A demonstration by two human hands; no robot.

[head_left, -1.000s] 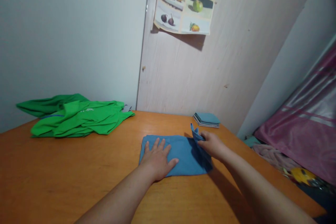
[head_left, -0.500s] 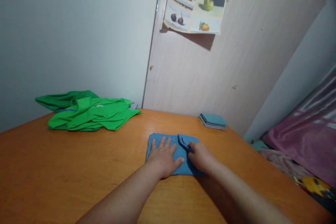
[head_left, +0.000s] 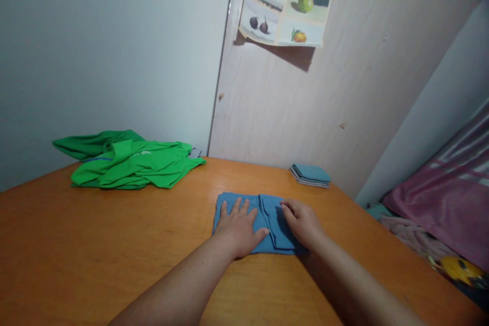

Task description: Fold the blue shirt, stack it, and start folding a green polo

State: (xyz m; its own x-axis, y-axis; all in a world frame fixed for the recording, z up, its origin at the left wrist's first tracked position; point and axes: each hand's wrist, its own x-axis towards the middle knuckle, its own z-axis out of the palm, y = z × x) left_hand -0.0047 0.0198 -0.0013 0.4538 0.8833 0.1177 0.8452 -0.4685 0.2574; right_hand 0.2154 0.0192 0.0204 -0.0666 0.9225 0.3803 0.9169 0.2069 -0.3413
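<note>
A folded piece of blue cloth point(head_left: 278, 226), perhaps a garment, lies on the table in front of me. My left hand point(head_left: 239, 229) rests flat on its left part, fingers spread. On the right side a flap with dark edges is folded inward, its edge close to my left thumb. Just over that flap is my right hand point(head_left: 303, 221), fingers curled together and nothing seen in them; its shadow falls on the cloth.
A crumpled green shirt point(head_left: 160, 165) lies at the back left of the wooden table point(head_left: 126, 249). Near the back right corner sits a small stack of folded cloths point(head_left: 311, 173). Behind stands a wall panel with a fruit picture point(head_left: 284, 10). Pink fabric point(head_left: 439, 204) hangs beyond the right edge.
My right hand has let go of the blue flap and lifted slightly to the right. The flap now lies flat on the cloth. My left hand has stayed in place.
</note>
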